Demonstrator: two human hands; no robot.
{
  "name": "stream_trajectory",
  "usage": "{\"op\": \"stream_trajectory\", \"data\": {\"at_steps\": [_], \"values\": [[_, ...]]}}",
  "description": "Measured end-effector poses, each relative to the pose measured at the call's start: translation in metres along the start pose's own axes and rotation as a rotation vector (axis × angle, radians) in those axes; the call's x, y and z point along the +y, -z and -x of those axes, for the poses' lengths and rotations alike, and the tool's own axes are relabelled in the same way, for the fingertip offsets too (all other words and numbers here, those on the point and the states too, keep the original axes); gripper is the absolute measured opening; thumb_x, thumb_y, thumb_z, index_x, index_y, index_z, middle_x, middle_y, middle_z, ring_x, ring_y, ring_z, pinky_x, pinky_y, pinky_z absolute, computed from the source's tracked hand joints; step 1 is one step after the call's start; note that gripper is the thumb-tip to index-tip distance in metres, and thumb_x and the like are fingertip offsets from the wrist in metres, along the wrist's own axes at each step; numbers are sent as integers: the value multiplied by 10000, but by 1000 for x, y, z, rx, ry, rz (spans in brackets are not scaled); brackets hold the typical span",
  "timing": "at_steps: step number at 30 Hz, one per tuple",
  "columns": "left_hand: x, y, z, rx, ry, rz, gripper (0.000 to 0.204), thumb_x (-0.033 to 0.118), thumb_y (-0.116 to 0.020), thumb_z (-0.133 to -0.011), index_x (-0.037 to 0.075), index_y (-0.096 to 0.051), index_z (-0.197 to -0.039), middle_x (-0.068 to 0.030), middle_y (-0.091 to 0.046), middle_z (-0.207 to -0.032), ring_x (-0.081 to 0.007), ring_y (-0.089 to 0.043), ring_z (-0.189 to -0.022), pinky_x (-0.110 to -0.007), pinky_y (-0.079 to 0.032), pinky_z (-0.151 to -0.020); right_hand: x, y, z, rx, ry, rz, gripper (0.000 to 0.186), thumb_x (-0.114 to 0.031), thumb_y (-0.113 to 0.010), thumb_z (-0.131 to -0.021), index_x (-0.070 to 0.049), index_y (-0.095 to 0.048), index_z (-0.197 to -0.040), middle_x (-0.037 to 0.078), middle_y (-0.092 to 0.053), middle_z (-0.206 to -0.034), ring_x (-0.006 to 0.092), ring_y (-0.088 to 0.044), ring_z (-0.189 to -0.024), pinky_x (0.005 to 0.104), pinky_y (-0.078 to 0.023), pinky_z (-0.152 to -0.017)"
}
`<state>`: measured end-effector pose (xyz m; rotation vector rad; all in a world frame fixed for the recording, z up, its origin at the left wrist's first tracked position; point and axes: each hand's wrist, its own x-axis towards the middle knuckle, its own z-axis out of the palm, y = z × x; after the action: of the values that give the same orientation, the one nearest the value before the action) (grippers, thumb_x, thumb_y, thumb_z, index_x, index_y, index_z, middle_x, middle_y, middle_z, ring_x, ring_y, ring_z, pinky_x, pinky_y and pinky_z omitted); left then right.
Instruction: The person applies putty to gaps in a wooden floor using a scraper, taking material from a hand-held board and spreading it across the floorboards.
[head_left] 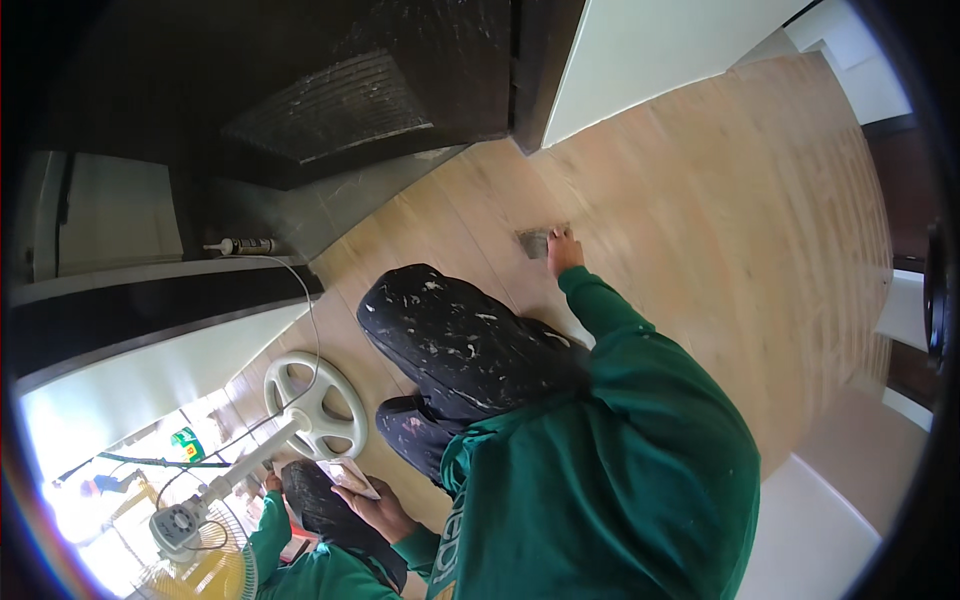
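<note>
My right hand [562, 250] is out on the wood floor [700, 220], fingers bent over a flat grey piece [532, 242] lying against the boards; I cannot make out exactly what it is. My left hand [370, 508] is low at the centre-left, closed on a flat pale rectangular thing [350, 475]. My speckled black knee [440, 340] is between the two hands. A white standing fan's round base [345, 400] sits left of the knee. A tube [247, 245] lies on the dark threshold at upper left.
Another person's green sleeve [270, 530] and speckled trousers show at lower left, beside the fan's yellow cage [190, 570]. A green package [188, 445] lies near the bright left edge. A dark doorway [420, 60] and white wall panel [650, 50] border the floor above.
</note>
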<state>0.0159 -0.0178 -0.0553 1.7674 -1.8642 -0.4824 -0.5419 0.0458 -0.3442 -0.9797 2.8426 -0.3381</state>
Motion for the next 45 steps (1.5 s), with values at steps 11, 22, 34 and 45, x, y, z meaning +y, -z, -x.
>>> {"op": "stream_trajectory", "data": {"at_steps": [11,22,34,45], "values": [[-38,1,-1,42,79,340,462,166,-431,-1078,-13,-314,-1487,-127,-450,-1478,-198,-511,-1245,-304,-409,-1112,5,36,59,-250,30,168,326,-120,-552,-898,-66,-628,-1211,119,-581,-1237,326,-522,-1212,488,-422,-1011],[6,13,-21,68,355,776,453,296,-372,-1101,16,-403,-1456,-113,-516,-1424,-193,-536,-1248,-320,-414,-1119,-13,46,-18,345,433,-87,494,-85,-534,-860,-78,-577,-1352,125,-583,-1254,318,-512,-1200,454,-395,-1043],[16,20,-13,7,71,8,871,-39,-596,-812,-26,-161,-1566,-174,-463,-1448,-255,-523,-1244,-327,-390,-1109,-65,48,-173,360,495,14,476,-77,-550,-843,-68,-604,-1316,101,-590,-1253,282,-512,-1185,409,-412,-1039],[37,18,-8,23,123,320,594,22,-519,-997,32,-262,-1533,-97,-489,-1428,-172,-554,-1146,-288,-474,-1017,-53,26,-128,159,181,92,291,-134,-591,-853,-104,-687,-1126,104,-612,-1220,306,-509,-1252,490,-438,-944]]}}
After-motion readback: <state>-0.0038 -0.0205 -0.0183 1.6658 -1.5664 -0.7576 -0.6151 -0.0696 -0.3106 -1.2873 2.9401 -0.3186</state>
